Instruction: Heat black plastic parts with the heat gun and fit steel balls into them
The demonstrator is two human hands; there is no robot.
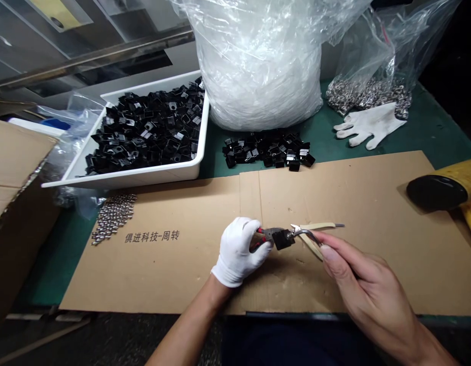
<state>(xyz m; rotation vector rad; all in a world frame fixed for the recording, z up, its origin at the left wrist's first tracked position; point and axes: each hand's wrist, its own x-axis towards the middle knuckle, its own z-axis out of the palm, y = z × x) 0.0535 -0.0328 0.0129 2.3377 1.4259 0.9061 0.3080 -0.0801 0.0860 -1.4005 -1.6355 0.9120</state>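
My left hand (pixel 241 250), in a white glove, is closed around red-handled pliers (pixel 271 234). The jaws meet a small black bracket-like piece (pixel 283 239), held just above the cardboard (pixel 189 274). My bare right hand (pixel 359 274) pinches a bent silver metal rod (pixel 309 233) between thumb and fingers. Its far end reaches the right side of the black piece; the exact contact is too small to make out. Behind the rod, a cutter-like tool with cream handles (pixel 322 225) lies on the cardboard, partly hidden by my right hand.
A white tray (pixel 162 172) of black pieces stands back left, with a loose pile (pixel 268 150) beside it. Small metal parts (pixel 114 216) lie left. Behind are a large plastic bag (pixel 261 66), a bag of metal parts (pixel 372 94) and a glove (pixel 368 127). A yellow tool (pixel 444 188) sits right.
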